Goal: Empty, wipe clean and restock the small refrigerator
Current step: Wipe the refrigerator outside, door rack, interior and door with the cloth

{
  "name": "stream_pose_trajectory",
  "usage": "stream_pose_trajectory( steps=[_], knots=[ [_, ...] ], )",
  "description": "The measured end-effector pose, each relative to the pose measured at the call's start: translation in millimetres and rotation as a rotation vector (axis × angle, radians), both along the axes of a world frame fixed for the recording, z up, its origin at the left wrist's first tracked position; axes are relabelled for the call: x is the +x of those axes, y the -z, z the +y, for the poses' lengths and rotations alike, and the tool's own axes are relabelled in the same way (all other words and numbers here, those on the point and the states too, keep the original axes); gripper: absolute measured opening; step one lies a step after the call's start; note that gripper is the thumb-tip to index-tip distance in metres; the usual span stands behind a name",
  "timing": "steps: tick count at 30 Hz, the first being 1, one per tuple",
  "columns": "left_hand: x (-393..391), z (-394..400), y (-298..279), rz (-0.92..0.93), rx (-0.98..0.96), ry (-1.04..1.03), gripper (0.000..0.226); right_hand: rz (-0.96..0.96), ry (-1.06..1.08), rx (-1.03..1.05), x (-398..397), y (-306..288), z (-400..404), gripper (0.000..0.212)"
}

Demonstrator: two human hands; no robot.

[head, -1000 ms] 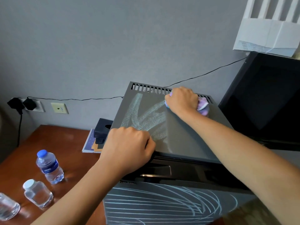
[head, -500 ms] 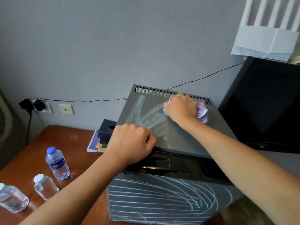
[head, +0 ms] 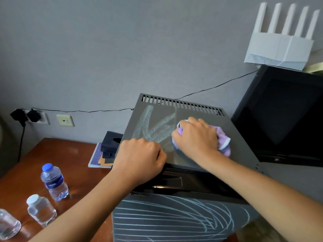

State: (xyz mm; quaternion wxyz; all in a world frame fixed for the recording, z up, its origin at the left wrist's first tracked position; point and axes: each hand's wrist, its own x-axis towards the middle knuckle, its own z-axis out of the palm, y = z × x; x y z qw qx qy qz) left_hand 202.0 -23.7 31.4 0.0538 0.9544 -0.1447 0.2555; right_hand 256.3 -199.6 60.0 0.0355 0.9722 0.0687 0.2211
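A small grey refrigerator [head: 236, 137] stands on the wooden table, its flat top streaked with pale wipe marks and its door scrawled with white lines. My right hand [head: 196, 137] grips a bunched purple cloth [head: 222, 142] and presses it on the top near the middle. My left hand [head: 139, 159] curls over the top's front left edge, above the black door strip. A blue-capped water bottle [head: 54, 182], a white-capped bottle [head: 41, 209] and part of a third clear bottle [head: 7, 224] stand on the table at the lower left.
A black monitor [head: 283, 116] stands close on the refrigerator's right. A black box [head: 111, 143] on a booklet sits against its left side. Plugs [head: 26, 115] and a thin cable run along the grey wall. A white router [head: 279, 46] hangs at upper right.
My right hand has dragged the cloth from the back of the top toward the front and slightly right. The left hand has stayed on the front edge.
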Motion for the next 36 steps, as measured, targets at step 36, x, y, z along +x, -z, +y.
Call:
stream_pose_trajectory(
  steps=[36],
  knots=[
    [-0.7, -0.1, -3.2, 0.01, -0.014, -0.016, 0.04, 0.181, -0.119, 0.027, -10.4, -5.5, -19.9, 0.053]
  ],
)
